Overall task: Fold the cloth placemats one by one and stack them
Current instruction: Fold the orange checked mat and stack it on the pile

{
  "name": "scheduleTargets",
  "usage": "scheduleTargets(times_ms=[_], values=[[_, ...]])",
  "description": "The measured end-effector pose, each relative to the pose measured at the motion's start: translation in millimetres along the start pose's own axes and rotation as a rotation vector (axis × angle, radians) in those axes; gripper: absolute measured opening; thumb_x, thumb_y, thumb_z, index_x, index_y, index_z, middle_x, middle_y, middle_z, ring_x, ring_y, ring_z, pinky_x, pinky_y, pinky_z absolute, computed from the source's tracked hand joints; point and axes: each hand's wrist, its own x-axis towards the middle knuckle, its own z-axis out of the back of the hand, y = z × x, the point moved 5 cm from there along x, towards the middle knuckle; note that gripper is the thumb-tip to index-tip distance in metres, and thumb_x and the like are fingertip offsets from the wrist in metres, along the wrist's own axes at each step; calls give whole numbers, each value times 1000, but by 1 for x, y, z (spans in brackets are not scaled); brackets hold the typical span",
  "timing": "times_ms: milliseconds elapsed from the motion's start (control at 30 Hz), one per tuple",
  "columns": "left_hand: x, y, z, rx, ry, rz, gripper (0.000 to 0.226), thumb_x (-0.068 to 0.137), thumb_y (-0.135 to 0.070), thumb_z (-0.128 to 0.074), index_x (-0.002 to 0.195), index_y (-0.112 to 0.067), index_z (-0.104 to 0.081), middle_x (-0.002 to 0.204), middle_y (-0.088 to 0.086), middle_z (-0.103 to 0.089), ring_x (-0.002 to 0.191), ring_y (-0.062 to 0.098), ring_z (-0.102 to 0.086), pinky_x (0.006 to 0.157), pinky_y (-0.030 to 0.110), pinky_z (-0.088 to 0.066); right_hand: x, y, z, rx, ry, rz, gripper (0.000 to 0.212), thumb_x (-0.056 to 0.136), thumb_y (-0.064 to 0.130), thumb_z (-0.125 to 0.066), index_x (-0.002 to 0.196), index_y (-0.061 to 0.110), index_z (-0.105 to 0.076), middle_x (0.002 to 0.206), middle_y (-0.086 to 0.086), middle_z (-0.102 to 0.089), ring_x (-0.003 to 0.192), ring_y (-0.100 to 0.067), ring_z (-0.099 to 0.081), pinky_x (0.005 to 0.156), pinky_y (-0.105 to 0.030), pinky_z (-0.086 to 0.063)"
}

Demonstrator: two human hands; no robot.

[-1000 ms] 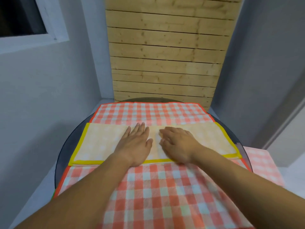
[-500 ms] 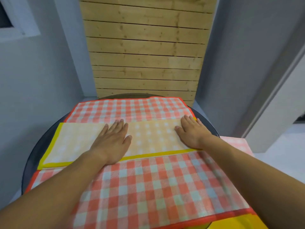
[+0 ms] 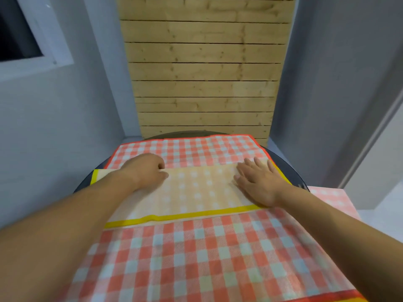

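Nearest lay a big red checked placemat [image 3: 196, 258], spread open on the round dark table [image 3: 292, 173] and hanging toward the person. On top of it, across the middle, lay the yellow placemat [image 3: 196, 192], folded into a long strip with a yellow border along its near edge. The right hand [image 3: 259, 184] lay flat on the right part of the strip, fingers straight and spread, pressing it down and holding nothing. The left hand [image 3: 146, 171] sat at the far edge on the left part with its fingers curled under; I could not tell if they had hold of the cloth. The yellow strip could slide on the red one below if a hand pushed sideways, and then the fold would come out crooked. The red placemat could bunch up too, because it lay loose under everything. There was little bare table left for a stack, so the big red placemat stood in the way. To the right, past the table, lay another pink checked cloth [image 3: 327, 197]. Farther back stood a wooden slat wall [image 3: 202, 73], and a window [image 3: 19, 35] on the left.
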Motion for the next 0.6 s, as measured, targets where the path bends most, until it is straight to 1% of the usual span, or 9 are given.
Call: scheduleTargets(times_ms=[67,133,233,300,367,433,467,533,600], values=[[2,-1,5,-58,11,-14,15,92,-40,-66,86,-27,-70,91,-6,-69,85,15,-62,78,36,-55,-9,24,4,104,71,66,63,102,57,-20,157,26,-19,166,1,-6,153,-19,4,123,-43,3],[0,-1,12,-99,18,-36,16,92,-37,-69,80,-26,-69,85,-7,-67,82,14,-61,70,31,-49,-20,46,7,180,134,135,60,102,55,-25,153,23,-30,164,0,-16,152,-18,-5,122,-38,-4],[-11,5,24,-109,-3,9,18,88,-36,-75,77,-23,-69,82,-6,-68,80,15,-63,66,29,-48,-38,66,11,283,193,182,56,103,52,-31,146,19,-43,159,2,-30,149,-14,-18,112,-22,-13],[-24,11,27,-168,-15,71,25,86,-34,-78,69,-20,-66,75,-5,-65,72,16,-60,60,28,-43,-48,75,14,334,210,174,52,102,51,-34,138,17,-51,148,3,-45,139,-13,-35,99,-17,-23],[-40,16,24,-298,10,158,30,85,-32,-79,66,-16,-62,70,-2,-59,68,19,-55,58,27,-38,-60,82,14,376,226,152,45,102,52,-36,131,24,-57,130,12,-56,122,-10,-49,94,-18,-30],[-57,21,14,-410,49,264,26,86,-32,-79,79,-10,-66,80,2,-62,78,22,-58,60,28,-41,-70,88,11,415,219,156,36,101,55,-38,115,33,-63,112,18,-62,108,-9,-57,97,-23,-40],[-66,22,7,-460,61,318,29,87,-33,-78,92,-7,-67,89,5,-63,85,24,-60,62,28,-42,-75,90,10,421,213,164,36,100,57,-38,111,34,-63,109,18,-64,106,-9,-58,100,-27,-43],[-82,22,-8,-562,81,409,47,90,-34,-75,120,-1,-61,113,9,-63,102,29,-60,73,29,-43,-87,97,7,405,219,185,38,98,60,-37,115,37,-62,116,17,-64,109,-7,-57,104,-32,-42],[-96,16,-18,-614,83,449,59,94,-36,-70,137,1,-51,136,13,-57,119,33,-57,83,29,-41,-100,103,7,392,222,214,41,98,60,-36,118,36,-62,120,16,-63,110,-8,-56,104,-33,-42]])
